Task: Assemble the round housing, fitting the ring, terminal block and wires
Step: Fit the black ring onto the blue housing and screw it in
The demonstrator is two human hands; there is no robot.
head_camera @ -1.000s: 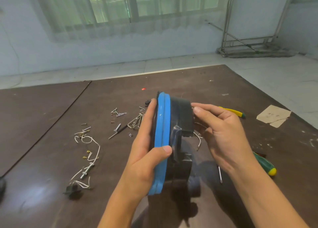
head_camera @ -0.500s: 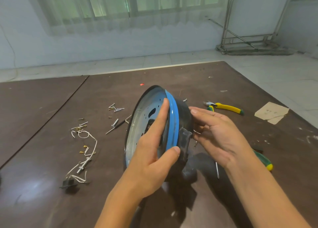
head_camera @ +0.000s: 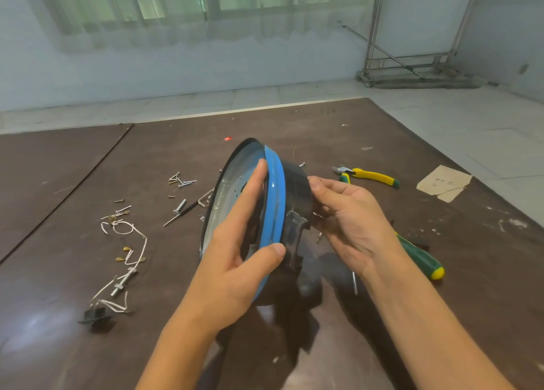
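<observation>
I hold the round black housing [head_camera: 297,189] on edge above the table, its open metal face turned left. A blue ring [head_camera: 275,201] sits around its rim. My left hand [head_camera: 238,260] grips the rim, fingers across the open face and thumb on the blue ring. My right hand [head_camera: 350,221] clasps the housing's black back side, fingertips on the wall. White wires [head_camera: 129,242] with brass terminals lie loose at the left. A small black terminal block [head_camera: 95,316] rests at their near end.
Loose screws [head_camera: 179,180], a bolt [head_camera: 179,207] and hex keys lie left of the housing. Yellow-handled pliers [head_camera: 371,176] and a green screwdriver [head_camera: 421,257] lie to the right. A cardboard scrap [head_camera: 443,182] sits at the far right by the table edge.
The housing has turned from edge-on so that its open metal face shows on the left. Both hands kept their hold on it throughout.
</observation>
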